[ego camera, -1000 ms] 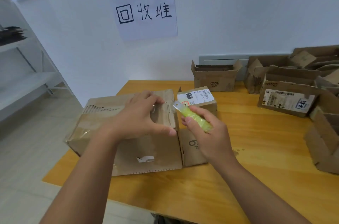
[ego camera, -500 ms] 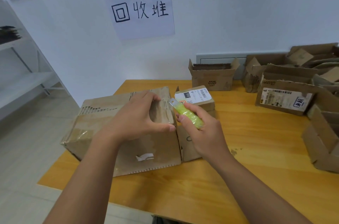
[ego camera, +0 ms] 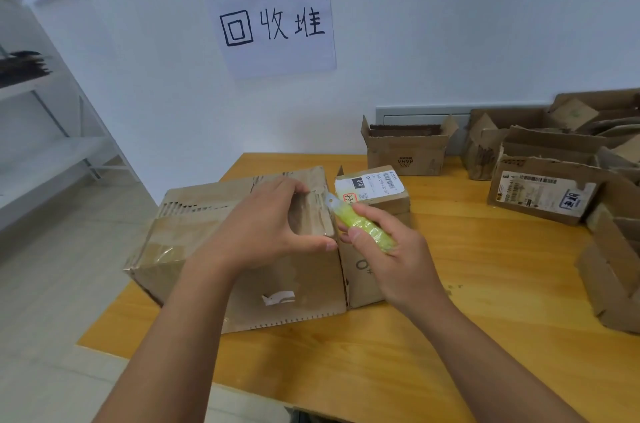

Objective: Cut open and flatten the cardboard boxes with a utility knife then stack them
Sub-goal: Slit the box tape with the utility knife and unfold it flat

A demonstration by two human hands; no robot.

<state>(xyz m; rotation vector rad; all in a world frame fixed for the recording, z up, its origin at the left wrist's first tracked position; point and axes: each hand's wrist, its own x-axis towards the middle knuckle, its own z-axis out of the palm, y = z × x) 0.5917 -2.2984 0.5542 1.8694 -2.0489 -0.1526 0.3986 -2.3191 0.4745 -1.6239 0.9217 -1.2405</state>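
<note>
A large taped cardboard box [ego camera: 194, 235] stands on the left part of the wooden table [ego camera: 485, 318]. My left hand [ego camera: 263, 228] grips its top right edge, thumb on the front face and fingers curled over the top. My right hand [ego camera: 391, 260] holds a yellow-green utility knife [ego camera: 363, 225], its tip at the box's top right corner. A smaller box with a white shipping label [ego camera: 372, 194] stands right beside the large box, partly hidden behind my right hand.
Several opened cardboard boxes [ego camera: 543, 194] crowd the back right of the table, one [ego camera: 405, 149] against the wall. A paper sign [ego camera: 273, 24] hangs on the wall. White shelving [ego camera: 41, 145] stands at the left. The table's left and near edges border the floor.
The right hand and knife have stayed at the box's top right corner with only slight shifts. My left hand keeps its grip. The camera view has drifted a little.
</note>
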